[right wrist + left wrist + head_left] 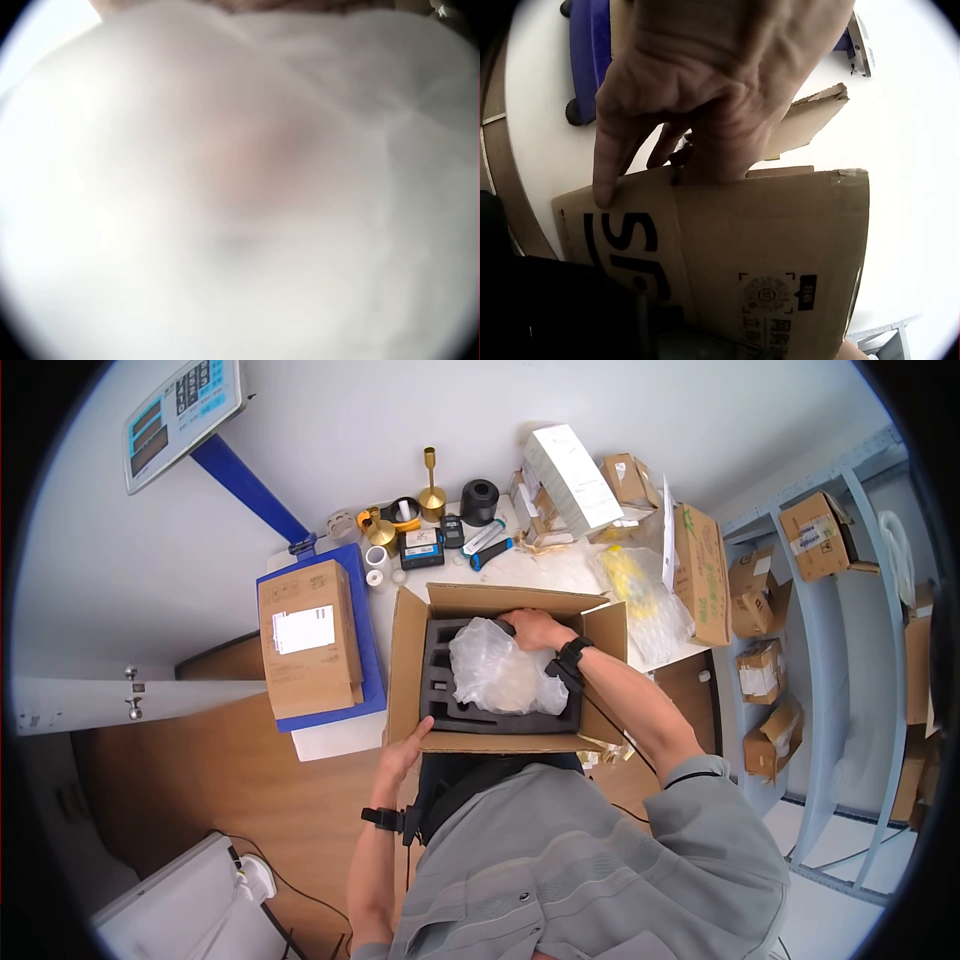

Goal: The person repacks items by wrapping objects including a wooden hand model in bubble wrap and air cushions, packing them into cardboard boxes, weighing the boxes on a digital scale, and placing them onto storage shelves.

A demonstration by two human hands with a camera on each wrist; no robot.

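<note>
An open cardboard box [407,670] stands before me with a dark foam insert [437,710] inside. On the foam lies a crumpled translucent plastic bag [495,665]; its contents are obscured. My left hand [403,753] grips the box's near left corner, with a finger on the printed outer wall in the left wrist view. My right hand [538,630] reaches in at the foam's far edge, beside the bag. Its fingertips are hidden, so I cannot tell what they hold. Blurred white plastic [337,262] fills the right wrist view.
To the left, a closed carton [310,675] sits on a blue scale [375,690]. Behind the box are brass holders [432,500], a black cylinder [480,502] and a blue-black handled tool [491,554]. Bubble wrap [655,620] lies right; shelves [830,650] hold several cartons.
</note>
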